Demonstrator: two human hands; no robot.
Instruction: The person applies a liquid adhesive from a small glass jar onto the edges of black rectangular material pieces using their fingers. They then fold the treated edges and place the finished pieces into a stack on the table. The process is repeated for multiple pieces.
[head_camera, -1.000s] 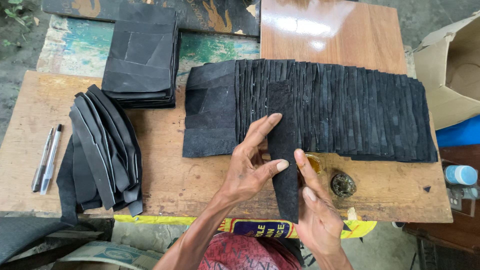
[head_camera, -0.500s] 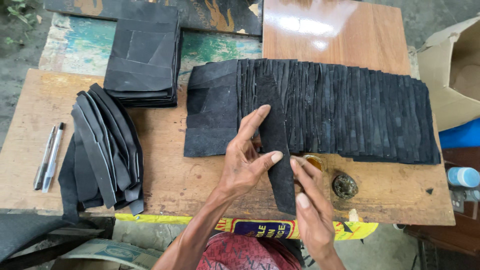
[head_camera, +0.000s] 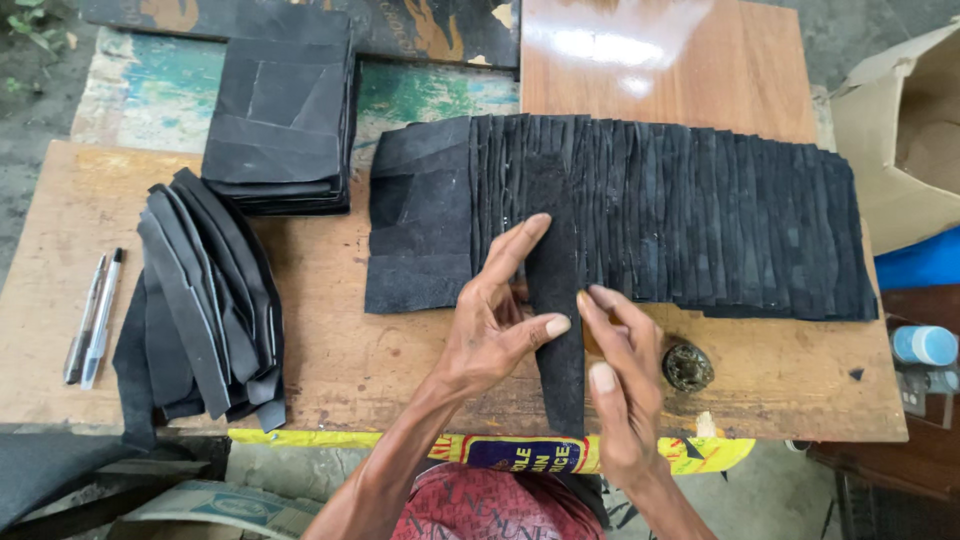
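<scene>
On the wooden worktop, near its front edge, a long black leather strip lies lengthwise, upper end overlapping the fanned row of black strips. Left hand: fingers extended flat along the strip's left edge, thumb pressed onto the strip. Right hand: fingertips touching the strip's right edge, index and thumb meeting at it. Hands close together, one either side of the strip; neither closed into a full grasp. Just right of the right hand: small dark round object. Left side: curved black pieces, stacked black squares, two pens. Far right: cardboard box.
</scene>
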